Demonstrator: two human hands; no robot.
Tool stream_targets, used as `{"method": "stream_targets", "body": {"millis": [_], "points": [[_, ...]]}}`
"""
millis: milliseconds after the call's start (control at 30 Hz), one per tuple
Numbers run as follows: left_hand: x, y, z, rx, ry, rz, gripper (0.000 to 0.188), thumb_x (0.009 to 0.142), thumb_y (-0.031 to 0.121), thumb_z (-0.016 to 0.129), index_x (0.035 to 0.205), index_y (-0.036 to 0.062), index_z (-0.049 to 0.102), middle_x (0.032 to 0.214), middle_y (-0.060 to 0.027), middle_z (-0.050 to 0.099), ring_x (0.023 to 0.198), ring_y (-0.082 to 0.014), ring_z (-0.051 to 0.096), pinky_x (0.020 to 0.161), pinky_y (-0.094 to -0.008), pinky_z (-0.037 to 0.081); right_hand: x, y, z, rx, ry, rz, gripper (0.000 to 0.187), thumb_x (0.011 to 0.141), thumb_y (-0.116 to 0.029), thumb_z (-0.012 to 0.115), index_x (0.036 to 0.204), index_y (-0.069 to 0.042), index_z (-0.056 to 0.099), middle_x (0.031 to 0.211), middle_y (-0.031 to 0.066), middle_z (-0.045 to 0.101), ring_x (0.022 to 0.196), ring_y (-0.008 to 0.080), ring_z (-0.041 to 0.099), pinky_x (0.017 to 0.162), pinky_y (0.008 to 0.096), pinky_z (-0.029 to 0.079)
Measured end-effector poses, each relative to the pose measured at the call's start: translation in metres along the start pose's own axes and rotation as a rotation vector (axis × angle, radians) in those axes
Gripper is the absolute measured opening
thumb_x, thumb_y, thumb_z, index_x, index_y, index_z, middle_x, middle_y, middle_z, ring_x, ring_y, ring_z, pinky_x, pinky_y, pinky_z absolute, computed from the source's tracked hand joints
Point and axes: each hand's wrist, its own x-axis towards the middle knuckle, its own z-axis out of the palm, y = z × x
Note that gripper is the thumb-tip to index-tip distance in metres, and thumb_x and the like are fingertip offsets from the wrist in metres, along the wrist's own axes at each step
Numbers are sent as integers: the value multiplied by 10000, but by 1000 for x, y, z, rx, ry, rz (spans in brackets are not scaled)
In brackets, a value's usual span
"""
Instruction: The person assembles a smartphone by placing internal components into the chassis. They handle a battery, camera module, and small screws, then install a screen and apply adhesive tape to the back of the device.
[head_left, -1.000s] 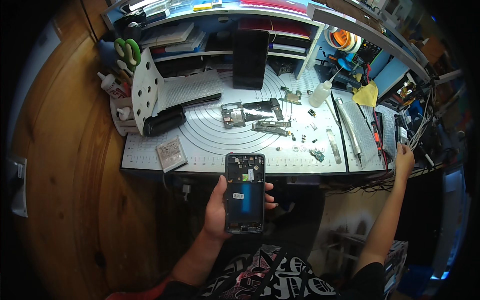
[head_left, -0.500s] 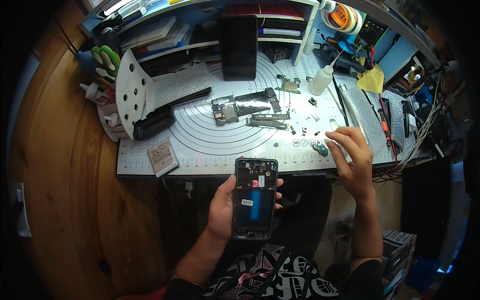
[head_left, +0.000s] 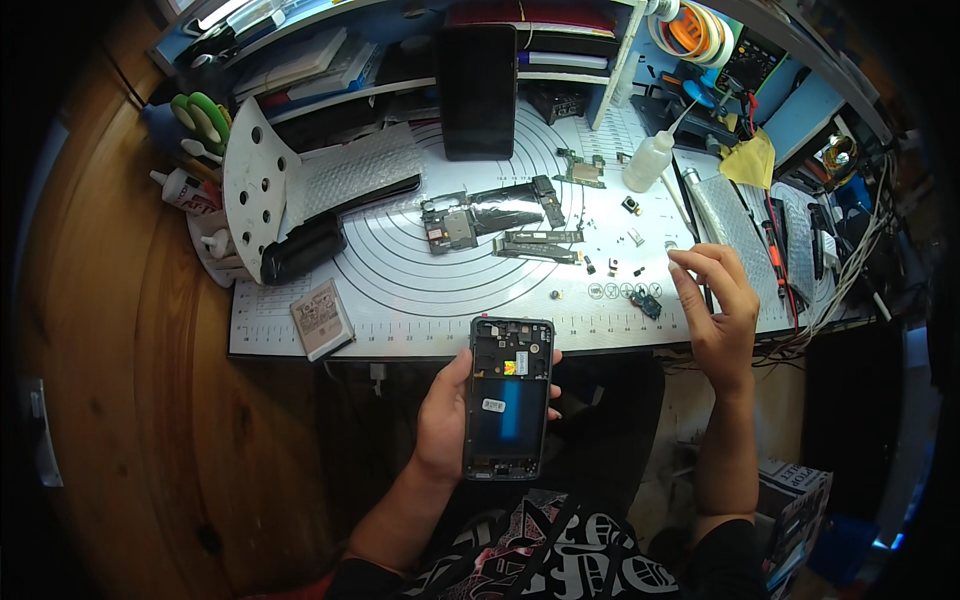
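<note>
My left hand [head_left: 443, 410] is closed around an opened phone frame [head_left: 511, 425], held upright past the desk's front edge. Small parts and a coloured sticker show in its upper half; a dark bay with a white label fills the lower half. My right hand [head_left: 722, 310] hovers above the mat's right side, thumb and forefinger pinched together. Whatever sits between those fingertips, if anything, is too small to make out. Near it on the mat lie a small green circuit piece [head_left: 645, 303] and several tiny parts. Farther left are flat flex strips [head_left: 538, 245] and a larger phone assembly [head_left: 452, 230].
A dark phone [head_left: 476, 95] stands upright at the back. To its right are a green circuit board [head_left: 582, 170] and a squeeze bottle [head_left: 648, 163]. A battery-like block [head_left: 323, 320] rests at the front left, near a white perforated holder [head_left: 250, 185]. Tools and cables crowd the right.
My right hand has shifted slightly right and up, its fingertips still close together. The phone frame stays in my left hand, with its sticker now reflecting yellow instead of pink.
</note>
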Motion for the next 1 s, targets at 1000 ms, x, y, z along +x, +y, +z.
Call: {"method": "stream_targets", "body": {"millis": [1000], "points": [[-1, -3, 20, 452, 115, 168, 419, 1026, 2, 475, 1424, -29, 347, 1287, -263, 599, 1083, -402, 709, 905, -535, 631, -45, 3, 9, -127, -33, 58, 287, 781, -130, 851, 1024, -19, 745, 1065, 76, 612, 950, 251, 537, 861, 374, 426]]}}
